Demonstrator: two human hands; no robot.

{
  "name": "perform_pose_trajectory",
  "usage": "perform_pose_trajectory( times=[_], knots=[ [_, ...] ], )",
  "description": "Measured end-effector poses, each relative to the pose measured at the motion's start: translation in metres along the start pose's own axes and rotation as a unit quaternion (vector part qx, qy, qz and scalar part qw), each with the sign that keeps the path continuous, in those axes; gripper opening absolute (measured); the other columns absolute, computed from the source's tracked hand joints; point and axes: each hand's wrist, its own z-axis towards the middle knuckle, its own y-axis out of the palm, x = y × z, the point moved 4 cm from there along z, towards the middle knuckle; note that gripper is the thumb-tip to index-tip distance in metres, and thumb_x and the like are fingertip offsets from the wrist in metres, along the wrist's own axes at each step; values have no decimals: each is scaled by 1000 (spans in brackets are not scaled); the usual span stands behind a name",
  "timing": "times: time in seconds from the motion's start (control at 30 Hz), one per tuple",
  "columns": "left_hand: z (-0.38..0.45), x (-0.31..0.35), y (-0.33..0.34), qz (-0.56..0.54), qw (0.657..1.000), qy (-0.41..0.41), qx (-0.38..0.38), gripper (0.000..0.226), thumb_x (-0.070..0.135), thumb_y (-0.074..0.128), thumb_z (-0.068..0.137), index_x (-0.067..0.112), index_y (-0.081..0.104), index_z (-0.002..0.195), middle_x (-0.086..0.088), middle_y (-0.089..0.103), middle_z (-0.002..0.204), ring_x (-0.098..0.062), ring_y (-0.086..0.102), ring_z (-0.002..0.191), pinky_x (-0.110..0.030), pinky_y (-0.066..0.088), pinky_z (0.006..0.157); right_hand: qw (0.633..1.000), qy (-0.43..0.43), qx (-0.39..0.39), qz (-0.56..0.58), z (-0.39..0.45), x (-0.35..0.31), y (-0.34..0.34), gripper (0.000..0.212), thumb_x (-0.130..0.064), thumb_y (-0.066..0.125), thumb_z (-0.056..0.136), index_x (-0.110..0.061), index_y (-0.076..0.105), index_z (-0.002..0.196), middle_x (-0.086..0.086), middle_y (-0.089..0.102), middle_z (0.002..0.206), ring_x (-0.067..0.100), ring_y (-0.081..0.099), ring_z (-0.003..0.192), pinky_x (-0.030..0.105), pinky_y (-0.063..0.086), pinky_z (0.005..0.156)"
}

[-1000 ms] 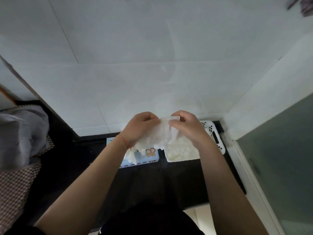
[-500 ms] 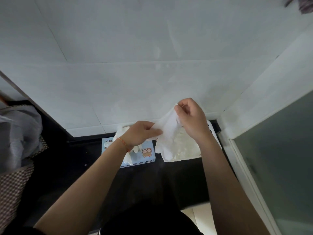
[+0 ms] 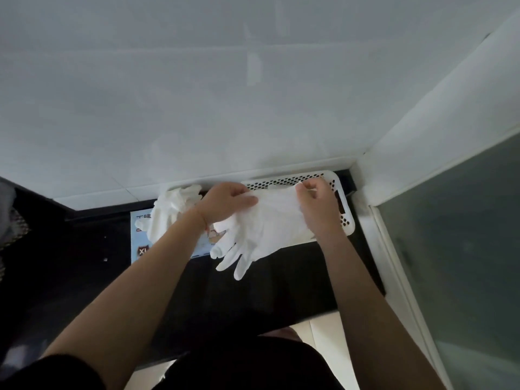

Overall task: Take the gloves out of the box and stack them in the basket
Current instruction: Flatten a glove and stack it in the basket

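A white glove [image 3: 261, 229] is spread over the white perforated basket [image 3: 342, 201] at the back right of the black counter, its fingers hanging over the basket's front edge. My right hand [image 3: 316, 205] pinches the glove's cuff end. My left hand [image 3: 228, 202] lies on the glove's left part, fingers extended over it. To the left lies the light-blue glove box [image 3: 140, 240], with more white gloves [image 3: 171, 212] bunched out of its top. What lies under the glove in the basket is hidden.
A white tiled wall [image 3: 225, 108] rises right behind the box and basket. A white frame with a frosted glass panel [image 3: 464, 249] closes off the right side. Grey cloth [image 3: 8, 209] shows at the far left. The black counter [image 3: 267, 291] continues toward me.
The glove was held up and stretched between both hands; now it is lowered and laid flat over the basket. The view has tilted down and closer to the basket.
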Motion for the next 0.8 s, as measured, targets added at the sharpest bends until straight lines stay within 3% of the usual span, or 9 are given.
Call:
perform_pose_trajectory(
  times=[0.17,0.23,0.3,0.37,0.47,0.53,0.6,0.7,0.8],
  knots=[
    [45,-1,38,94,995,-12,28,15,28,63,90,20,61,77,4,58,71,-14,53,63,-19,40,51,992,-20,36,-122,27,55,-12,14,-28,45,102,-16,52,102,-3,58,75,11,52,62,26,34,54],
    [55,1,45,134,989,-20,61,11,28,58,90,28,60,79,6,62,78,-17,57,72,-23,41,57,988,-26,44,-149,38,66,-17,18,-29,44,103,-14,52,105,-3,59,79,14,56,66,28,38,54],
    [61,4,53,177,980,-30,90,10,25,55,92,30,63,96,5,66,92,-20,61,79,-27,47,65,984,-40,46,-167,49,74,-21,21,-31,43,104,-12,52,106,-1,59,75,18,57,64,32,44,53],
    [63,7,63,268,955,0,129,26,22,53,93,22,59,119,-1,65,108,-27,63,89,-34,50,74,978,-59,43,-194,59,84,-24,22,-31,41,104,-10,51,106,3,59,73,22,57,63,31,41,49],
    [55,18,91,386,884,145,219,36,20,55,87,12,58,121,-8,61,112,-32,60,99,-43,47,84,968,-78,37,-237,72,95,-27,22,-30,40,105,-10,50,107,-2,55,74,18,52,60,27,32,49],
    [50,18,117,418,866,207,180,44,33,51,89,13,55,128,-8,58,125,-31,55,118,-44,41,102,957,-87,34,-274,76,99,-26,22,-30,38,105,-11,49,104,-1,56,72,19,52,59,30,36,53],
    [48,6,140,461,867,173,73,61,50,42,94,20,38,147,-7,37,154,-28,30,145,-48,20,120,945,-110,38,-306,77,101,-23,22,-30,40,105,-11,48,98,1,56,71,22,54,56,30,39,52],
    [52,-15,147,499,862,91,5,81,68,35,92,28,6,157,0,-2,166,-22,-8,152,-48,-5,122,899,-242,77,-357,77,99,-18,17,-15,64,93,-7,51,86,2,47,56,18,40,39,24,29,44],
    [53,-24,141,499,863,73,4,90,74,37,89,31,-2,157,3,-10,165,-18,-17,151,-48,-10,121,837,-331,114,-420,84,101,-17,33,-4,78,77,-11,46,82,-1,40,52,14,19,46,25,27,49]
  ],
)
